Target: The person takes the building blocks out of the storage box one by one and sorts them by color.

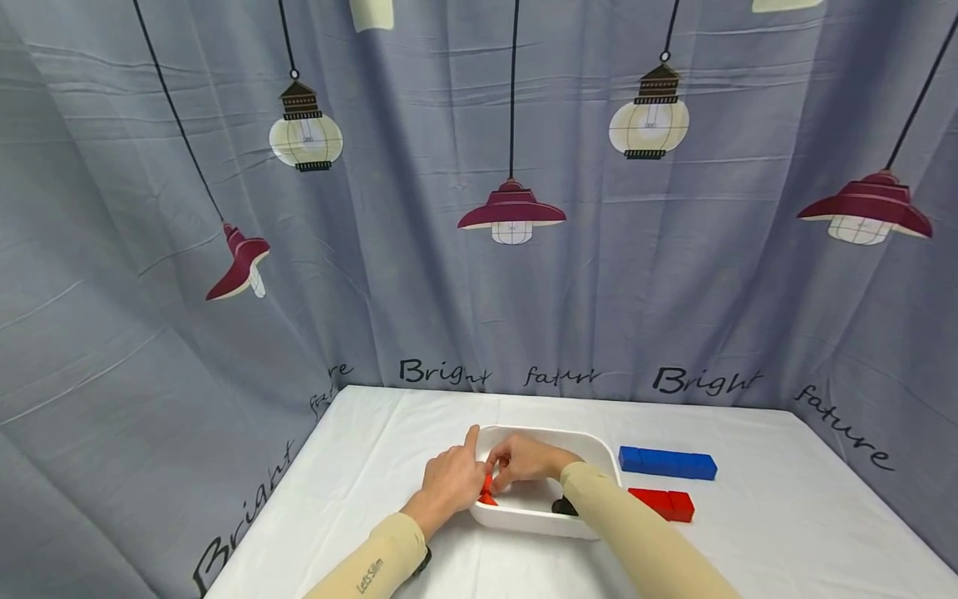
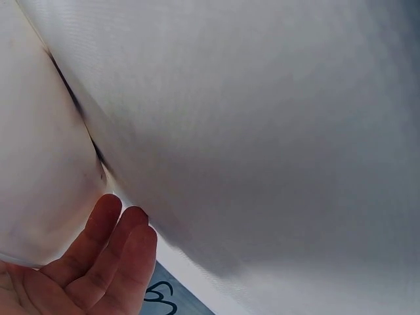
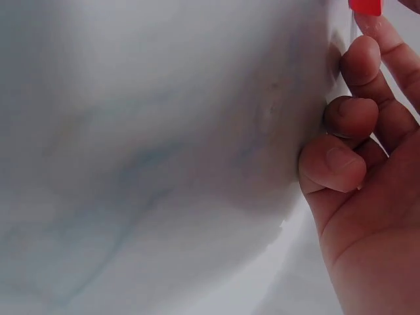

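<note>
A white plastic tub (image 1: 539,522) stands on the table. At its left end my left hand (image 1: 453,478) holds the rim, thumb side over the edge. In the left wrist view, the fingers (image 2: 134,252) lie along the tub's outer wall. Inside the tub, my right hand (image 1: 527,459) reaches to the left end with bent fingers and pinches a red block (image 3: 366,6), of which only an edge shows in the right wrist view. Red pieces (image 1: 486,499) show in the head view between the two hands, partly hidden by the fingers.
Right of the tub, a row of blue blocks (image 1: 668,463) lies on the white-covered table (image 1: 763,532). A shorter row of red blocks (image 1: 674,505) is in front of it, partly behind the right sleeve. A grey curtain (image 1: 419,291) hangs behind the table.
</note>
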Action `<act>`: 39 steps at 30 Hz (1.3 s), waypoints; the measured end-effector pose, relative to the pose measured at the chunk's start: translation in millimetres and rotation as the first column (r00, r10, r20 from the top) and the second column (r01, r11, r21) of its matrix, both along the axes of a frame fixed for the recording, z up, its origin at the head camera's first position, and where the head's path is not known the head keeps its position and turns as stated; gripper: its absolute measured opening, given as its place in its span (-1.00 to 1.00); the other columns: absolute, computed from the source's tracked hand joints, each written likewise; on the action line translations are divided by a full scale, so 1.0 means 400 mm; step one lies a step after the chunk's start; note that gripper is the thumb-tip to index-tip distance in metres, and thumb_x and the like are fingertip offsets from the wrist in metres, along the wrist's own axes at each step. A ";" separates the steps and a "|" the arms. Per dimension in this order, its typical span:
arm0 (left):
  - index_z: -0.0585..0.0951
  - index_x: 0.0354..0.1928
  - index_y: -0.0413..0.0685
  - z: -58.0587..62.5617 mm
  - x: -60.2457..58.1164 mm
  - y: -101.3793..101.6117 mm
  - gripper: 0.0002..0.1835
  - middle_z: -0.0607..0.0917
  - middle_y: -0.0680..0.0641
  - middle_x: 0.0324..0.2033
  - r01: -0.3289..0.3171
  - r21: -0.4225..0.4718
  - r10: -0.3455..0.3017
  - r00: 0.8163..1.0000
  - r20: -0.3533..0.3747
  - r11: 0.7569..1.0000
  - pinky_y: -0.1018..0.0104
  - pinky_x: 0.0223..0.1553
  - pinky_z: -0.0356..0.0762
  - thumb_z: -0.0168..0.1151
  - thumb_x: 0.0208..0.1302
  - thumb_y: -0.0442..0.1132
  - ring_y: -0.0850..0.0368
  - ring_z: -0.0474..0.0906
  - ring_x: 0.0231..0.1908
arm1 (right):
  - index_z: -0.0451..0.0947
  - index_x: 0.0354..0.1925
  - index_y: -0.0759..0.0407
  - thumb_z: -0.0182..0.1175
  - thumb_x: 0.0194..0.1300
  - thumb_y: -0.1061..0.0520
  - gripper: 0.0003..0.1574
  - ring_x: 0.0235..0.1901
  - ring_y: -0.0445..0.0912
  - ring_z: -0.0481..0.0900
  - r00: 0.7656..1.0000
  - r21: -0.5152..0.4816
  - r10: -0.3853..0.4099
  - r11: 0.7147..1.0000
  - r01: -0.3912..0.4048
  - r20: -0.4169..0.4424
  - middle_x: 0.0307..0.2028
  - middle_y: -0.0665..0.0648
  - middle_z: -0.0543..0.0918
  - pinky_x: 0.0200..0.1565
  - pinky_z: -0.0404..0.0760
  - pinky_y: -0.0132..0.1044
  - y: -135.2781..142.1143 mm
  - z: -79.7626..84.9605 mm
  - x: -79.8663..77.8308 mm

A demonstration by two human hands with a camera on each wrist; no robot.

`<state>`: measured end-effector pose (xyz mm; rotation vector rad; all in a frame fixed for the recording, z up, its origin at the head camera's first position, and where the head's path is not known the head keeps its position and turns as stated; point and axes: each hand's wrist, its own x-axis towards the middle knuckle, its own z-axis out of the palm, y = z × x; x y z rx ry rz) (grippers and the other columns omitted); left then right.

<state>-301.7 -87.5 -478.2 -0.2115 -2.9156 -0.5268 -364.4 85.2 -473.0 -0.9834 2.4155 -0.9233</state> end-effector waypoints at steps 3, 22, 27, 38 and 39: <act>0.27 0.46 -0.09 0.004 -0.001 0.001 -0.32 0.75 -0.22 -0.22 0.003 0.002 -0.003 1.000 -0.002 1.000 0.00 -0.35 0.55 0.12 0.34 -0.07 -0.10 0.68 -0.34 | 0.73 -0.27 0.06 0.44 0.03 0.18 -0.79 -0.55 -0.27 0.39 1.000 0.007 -0.001 1.000 0.001 -0.005 -0.60 -0.11 0.51 -0.41 0.31 -0.41 0.001 0.003 -0.001; 0.26 0.47 -0.06 0.001 -0.003 0.004 -0.33 0.75 -0.19 -0.22 -0.011 -0.004 0.011 1.000 0.028 1.000 -0.02 -0.31 0.57 0.10 0.35 -0.11 -0.07 0.67 -0.34 | 0.69 -0.41 0.03 0.38 0.01 0.20 -0.90 -0.60 -0.26 0.37 0.999 0.046 -0.041 0.998 0.042 -0.019 -0.63 -0.16 0.49 -0.51 0.28 -0.41 0.010 0.001 -0.001; 0.27 0.47 -0.05 -0.003 -0.004 0.006 -0.34 0.75 -0.17 -0.23 -0.013 -0.015 0.013 1.000 0.025 1.000 0.00 -0.33 0.57 0.10 0.36 -0.10 -0.06 0.67 -0.36 | 0.69 -0.43 0.00 0.36 0.01 0.18 -0.92 -0.60 -0.25 0.37 0.998 0.060 -0.054 0.997 0.056 -0.024 -0.63 -0.15 0.50 -0.51 0.29 -0.40 0.014 0.004 -0.002; 0.27 0.47 -0.05 -0.002 -0.002 0.005 -0.35 0.75 -0.17 -0.21 -0.022 -0.013 0.022 0.999 0.029 1.000 0.03 -0.34 0.57 0.09 0.37 -0.11 -0.03 0.65 -0.39 | 0.69 -0.46 0.00 0.32 -0.01 0.17 -0.93 -0.58 -0.27 0.35 0.995 0.069 -0.051 0.996 0.057 -0.088 -0.66 -0.16 0.43 -0.49 0.27 -0.41 0.028 0.048 0.000; 0.27 0.47 -0.05 -0.002 -0.002 0.004 -0.35 0.75 -0.17 -0.21 -0.020 -0.013 0.020 0.999 0.026 1.000 0.02 -0.34 0.57 0.10 0.36 -0.11 -0.04 0.65 -0.39 | 0.69 -0.47 -0.01 0.32 -0.01 0.17 -0.94 -0.58 -0.27 0.34 0.995 0.069 -0.051 0.996 0.057 -0.088 -0.66 -0.16 0.43 -0.48 0.27 -0.41 0.031 0.052 0.000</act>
